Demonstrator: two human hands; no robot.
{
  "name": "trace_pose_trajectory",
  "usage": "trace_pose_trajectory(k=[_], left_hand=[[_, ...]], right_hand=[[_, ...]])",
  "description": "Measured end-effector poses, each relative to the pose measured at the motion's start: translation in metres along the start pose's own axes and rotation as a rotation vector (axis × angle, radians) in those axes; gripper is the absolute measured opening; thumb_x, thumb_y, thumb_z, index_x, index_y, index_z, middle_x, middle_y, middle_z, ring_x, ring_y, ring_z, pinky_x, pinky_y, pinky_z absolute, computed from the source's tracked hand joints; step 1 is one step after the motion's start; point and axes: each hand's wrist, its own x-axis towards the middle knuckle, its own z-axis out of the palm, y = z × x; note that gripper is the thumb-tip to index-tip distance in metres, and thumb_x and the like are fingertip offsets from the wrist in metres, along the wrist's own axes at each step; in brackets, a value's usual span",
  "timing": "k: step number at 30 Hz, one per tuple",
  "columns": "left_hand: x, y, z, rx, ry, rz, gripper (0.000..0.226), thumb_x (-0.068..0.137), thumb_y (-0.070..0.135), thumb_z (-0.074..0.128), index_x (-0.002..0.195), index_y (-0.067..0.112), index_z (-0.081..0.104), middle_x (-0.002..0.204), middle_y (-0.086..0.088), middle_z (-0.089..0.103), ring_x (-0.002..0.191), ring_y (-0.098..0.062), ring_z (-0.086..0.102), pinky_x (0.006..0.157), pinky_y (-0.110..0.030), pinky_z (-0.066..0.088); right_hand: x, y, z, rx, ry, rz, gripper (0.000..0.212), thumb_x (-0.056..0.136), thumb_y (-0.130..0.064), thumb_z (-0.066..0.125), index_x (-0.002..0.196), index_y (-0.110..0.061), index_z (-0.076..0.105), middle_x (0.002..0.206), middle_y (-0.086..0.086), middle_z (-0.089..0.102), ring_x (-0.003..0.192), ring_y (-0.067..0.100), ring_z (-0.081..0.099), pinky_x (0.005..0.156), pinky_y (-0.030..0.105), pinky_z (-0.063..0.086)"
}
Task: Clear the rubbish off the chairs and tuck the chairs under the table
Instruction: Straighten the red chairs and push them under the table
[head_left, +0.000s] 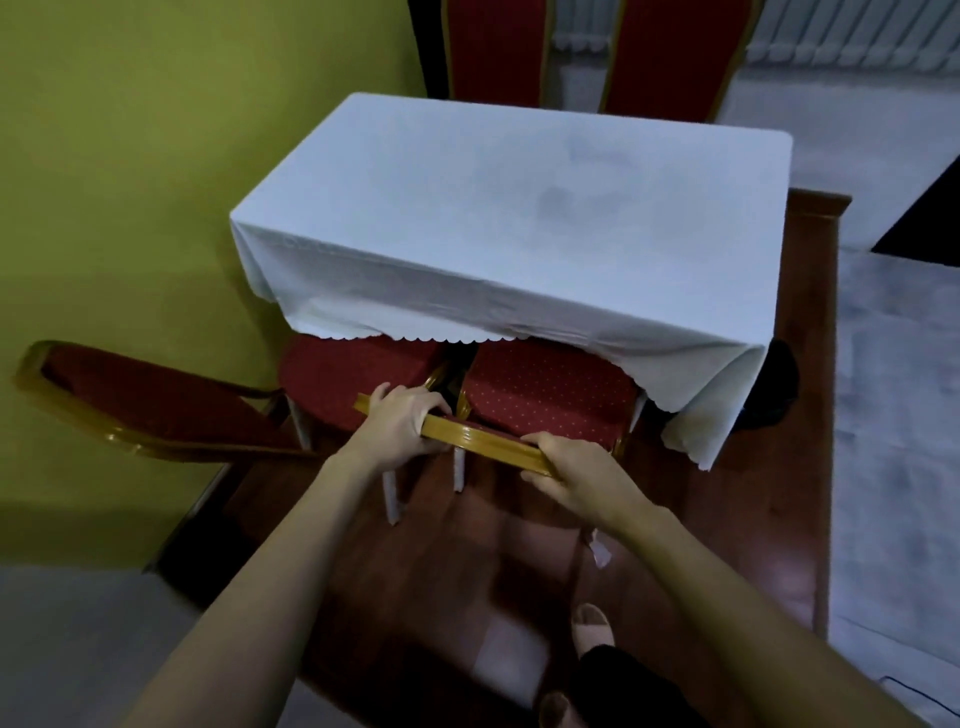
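Observation:
A red, gold-framed chair (550, 389) stands with its seat partly under the white-clothed table (509, 208). My left hand (400, 421) and my right hand (576, 473) both grip the gold top rail of its backrest (483, 439). A second red chair (343, 379) stands to its left, turned sideways, its seat partly under the cloth and its backrest (145, 405) pointing left. No rubbish shows on either seat.
Two more red chair backs (587, 52) stand behind the table. A green wall (156, 156) runs along the left. The table stands on a dark wooden platform (805, 415) with a step edge at right. A black bag (774, 389) lies by the table's right corner. My feet (592, 629) are below.

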Motion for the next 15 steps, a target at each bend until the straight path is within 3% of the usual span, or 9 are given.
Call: trace_pose_trajectory(k=[7,11,15], left_hand=[[0.035,-0.003,0.005,0.007,0.149,0.012,0.037,0.072,0.042,0.071,0.105,0.025,0.063,0.102,0.006,0.063,0.109,-0.019,0.057,0.115,-0.047,0.019],[0.03,-0.006,-0.001,-0.02,0.044,0.07,0.061,0.076,0.024,0.068,0.132,0.023,0.046,0.127,0.002,0.052,0.13,-0.016,0.04,0.121,-0.041,0.01],[0.021,-0.039,-0.02,-0.205,0.013,0.105,0.062,0.084,0.013,0.063,0.14,0.019,0.039,0.139,0.002,0.045,0.133,-0.009,0.036,0.117,-0.027,0.025]], right_hand=[[0.023,0.029,-0.015,0.116,0.047,0.158,0.056,0.074,-0.057,0.066,0.124,-0.035,0.054,0.109,-0.016,0.066,0.096,0.003,0.062,0.079,0.023,0.048],[0.028,0.027,-0.022,0.29,-0.102,0.18,0.079,0.063,-0.078,0.059,0.13,-0.039,0.048,0.118,-0.023,0.057,0.106,-0.003,0.057,0.086,0.017,0.045],[0.077,0.004,-0.034,0.522,-0.365,0.158,0.088,0.059,-0.077,0.064,0.136,-0.039,0.045,0.136,-0.02,0.048,0.124,-0.004,0.046,0.101,0.018,0.037]])
